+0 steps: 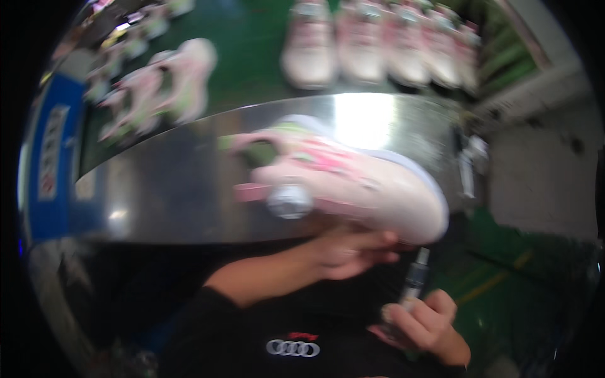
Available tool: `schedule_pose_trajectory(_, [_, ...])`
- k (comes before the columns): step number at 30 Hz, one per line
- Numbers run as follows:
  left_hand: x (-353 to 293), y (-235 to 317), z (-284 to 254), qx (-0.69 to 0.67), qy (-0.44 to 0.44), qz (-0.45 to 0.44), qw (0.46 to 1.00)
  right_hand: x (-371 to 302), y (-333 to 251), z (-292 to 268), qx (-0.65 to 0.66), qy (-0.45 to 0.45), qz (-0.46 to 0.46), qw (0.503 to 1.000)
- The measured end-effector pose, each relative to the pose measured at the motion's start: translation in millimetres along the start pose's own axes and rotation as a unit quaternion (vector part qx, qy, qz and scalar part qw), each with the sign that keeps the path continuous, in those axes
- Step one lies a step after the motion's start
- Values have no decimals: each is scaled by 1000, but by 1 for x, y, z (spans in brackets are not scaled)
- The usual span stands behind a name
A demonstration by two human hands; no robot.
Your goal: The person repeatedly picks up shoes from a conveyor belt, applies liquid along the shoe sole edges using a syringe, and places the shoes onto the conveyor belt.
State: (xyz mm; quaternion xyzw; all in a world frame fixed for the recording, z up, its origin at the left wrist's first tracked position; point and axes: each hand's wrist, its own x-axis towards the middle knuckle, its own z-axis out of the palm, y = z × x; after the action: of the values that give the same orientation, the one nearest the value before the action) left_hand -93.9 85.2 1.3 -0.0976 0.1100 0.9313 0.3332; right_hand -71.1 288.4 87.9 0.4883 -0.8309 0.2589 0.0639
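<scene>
The left hand [350, 252] grips a pale pink sneaker with a white sole [353, 183] from beneath, holding it over the shiny metal desk [164, 189]. The right hand [425, 324] is closed around what looks like a slim grey pen-shaped tool [414, 280], tip up, just below the shoe's toe.

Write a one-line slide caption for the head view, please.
Left hand holds a pink-and-white shoe above a metal table; right hand grips a pen-like tool.

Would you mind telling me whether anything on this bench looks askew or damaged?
Nothing stands out. The left hand holds a pink sneaker above the metal bench; the right hand holds a pen-like tool. Blur hides fine damage.
</scene>
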Motion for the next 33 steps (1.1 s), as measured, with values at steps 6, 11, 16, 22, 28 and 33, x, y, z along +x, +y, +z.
schedule_pose_trajectory(6, [1,-9,-7,-3,-30,-31,999,-12,-3,-19,-14,80,3,997])
schedule_pose_trajectory(11, [-68,-12,-36,-32,79,-30,996,-19,67,30,-40,115,63,991])
schedule_pose_trajectory(16, [-117,12,-31,73,155,99,980,7,113,48,-6,118,125,985])
schedule_pose_trajectory(22, [-120,67,-45,245,185,233,923,34,131,70,47,152,159,974])
schedule_pose_trajectory(28, [-68,213,-41,371,251,302,842,47,124,85,48,173,148,973])
schedule_pose_trajectory(33, [42,276,-36,388,261,276,840,44,132,70,11,173,164,971])
